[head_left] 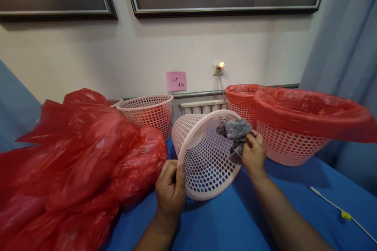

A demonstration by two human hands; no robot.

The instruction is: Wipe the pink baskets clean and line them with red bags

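A pale pink plastic basket with round holes lies tipped on its side, its mouth facing me. My left hand grips the lower left of its rim, thumb on the inner side. In my right hand is a crumpled grey cloth, held at the right side of the basket's mouth. Part of the cloth hangs down in front of the holed wall. Whether it touches the basket, I cannot tell.
Red plastic bags are heaped on the left of the blue table. Behind them stands another pink basket. Two baskets lined with red bags, one large and one behind, stand right. A white cable lies at the right.
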